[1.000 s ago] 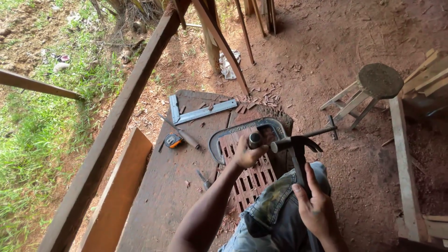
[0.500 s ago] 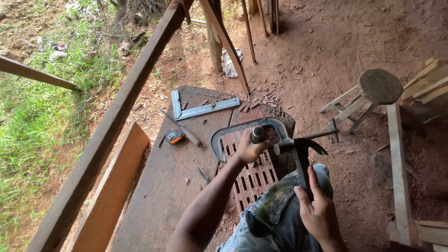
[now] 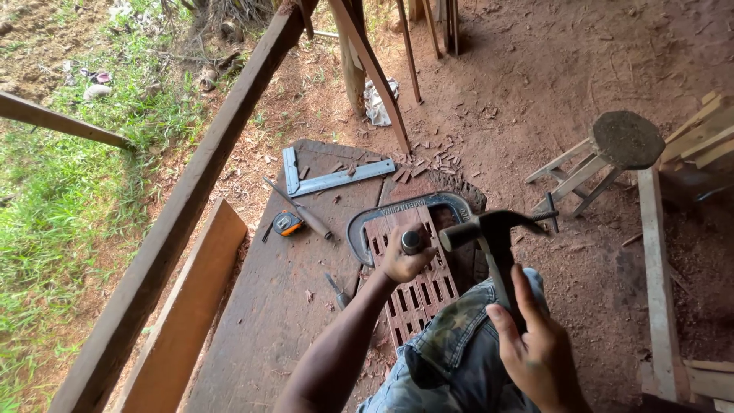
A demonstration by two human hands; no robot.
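On the dark wooden workbench (image 3: pixel 267 321) we see the left hand (image 3: pixel 404 260) curled tight around a chisel (image 3: pixel 413 242) that stands upright on the slatted reddish workpiece (image 3: pixel 417 291), which a metal clamp (image 3: pixel 397 210) frames. Just right of the chisel's top, the right hand (image 3: pixel 539 356) grips the handle of a claw hammer (image 3: pixel 489 229), its head close beside it. Beyond lie a steel square (image 3: pixel 329 177), a tape measure (image 3: pixel 288 223) and a second chisel (image 3: pixel 306 214).
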